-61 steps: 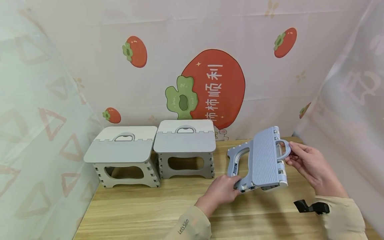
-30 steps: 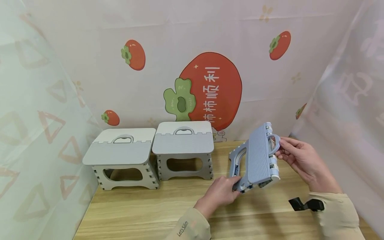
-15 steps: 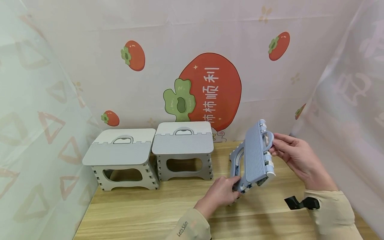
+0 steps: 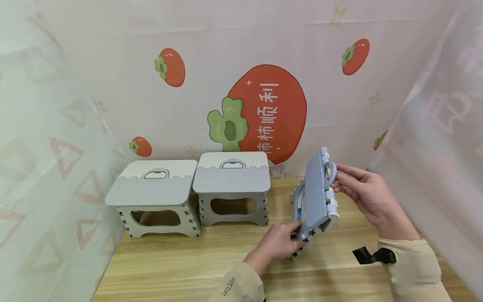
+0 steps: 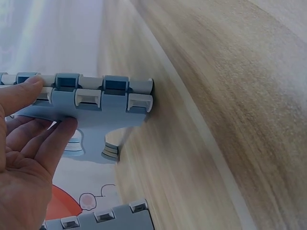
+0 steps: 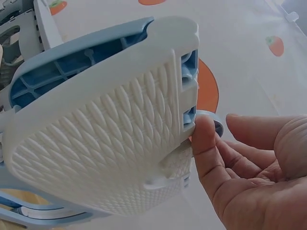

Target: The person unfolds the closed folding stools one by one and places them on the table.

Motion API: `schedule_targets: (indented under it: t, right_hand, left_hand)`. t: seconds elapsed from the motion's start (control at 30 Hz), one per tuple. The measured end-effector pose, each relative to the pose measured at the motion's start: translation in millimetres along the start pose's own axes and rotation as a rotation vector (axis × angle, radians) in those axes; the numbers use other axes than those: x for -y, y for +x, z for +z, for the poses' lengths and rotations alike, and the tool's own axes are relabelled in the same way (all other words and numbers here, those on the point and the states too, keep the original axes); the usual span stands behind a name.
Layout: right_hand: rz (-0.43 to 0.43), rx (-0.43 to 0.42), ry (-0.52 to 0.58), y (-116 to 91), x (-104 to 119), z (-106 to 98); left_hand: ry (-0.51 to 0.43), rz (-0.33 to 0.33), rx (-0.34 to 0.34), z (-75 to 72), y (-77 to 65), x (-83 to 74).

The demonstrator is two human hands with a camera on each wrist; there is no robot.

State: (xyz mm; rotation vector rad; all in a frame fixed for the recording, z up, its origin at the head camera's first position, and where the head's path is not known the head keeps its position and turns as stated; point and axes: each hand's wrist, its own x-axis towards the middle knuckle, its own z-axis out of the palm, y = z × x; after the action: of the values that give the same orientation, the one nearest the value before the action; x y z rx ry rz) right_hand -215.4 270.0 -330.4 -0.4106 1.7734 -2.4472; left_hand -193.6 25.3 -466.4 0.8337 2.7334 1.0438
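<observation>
A blue-and-white folding stool point(image 4: 316, 188) stands tilted and partly folded at the right, its blue ribbed panel steep and its woven-pattern white panel point(image 6: 105, 134) facing the right wrist camera. My left hand point(image 4: 278, 240) grips the hinged edge of its leg, thumb point(image 5: 24, 93) on one side and fingers on the other. My right hand point(image 4: 367, 193) holds the stool at its loop handle point(image 4: 330, 174); the index finger lies over the handle and against the panel edge, the thumb tip close beside the loop.
Two grey-and-white folding stools stand unfolded side by side at the left: one at far left point(image 4: 151, 191), one in the middle point(image 4: 232, 180). A wooden table point(image 4: 181, 268) carries everything. Printed curtains point(image 4: 181, 117) hang close behind and on both sides.
The blue stool's top has swung leftward and more upright, narrowing toward its legs. My right hand has moved left with the handle; my left hand keeps its grip in nearly the same place.
</observation>
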Motion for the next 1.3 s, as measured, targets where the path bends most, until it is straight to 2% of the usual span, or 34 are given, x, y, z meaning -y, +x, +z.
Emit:
schedule_targets:
  t: [0.3,0.47,0.63,0.87,1.17,1.3]
  right_hand:
    - [-0.028,-0.104,-0.019,-0.5,-6.9,8.3]
    - [-0.031,-0.143,-0.137,-6.3,-20.0,3.4]
    - [0.001,-0.126,-0.314,-13.4,-39.7,-1.7]
    - [0.113,-0.077,-0.557,-28.1,-67.6,-3.6]
    - [0.228,-0.024,-0.556,-41.7,-94.5,-3.2]
    - [0.254,0.026,-0.563,-46.8,-106.1,-1.6]
  left_hand:
    - [-0.093,-0.011,-0.017,0.6,-3.1,5.8]
    - [-0.16,-0.022,-0.007,-0.2,-3.8,7.3]
    - [-0.201,-0.03,0.0,-1.1,-4.2,9.4]
    - [-0.197,-0.05,0.012,-1.4,-5.2,12.4]
    - [-0.232,-0.035,0.007,-1.6,-6.0,15.9]
    - [-0.209,-0.023,-0.006,-1.0,-6.0,17.5]
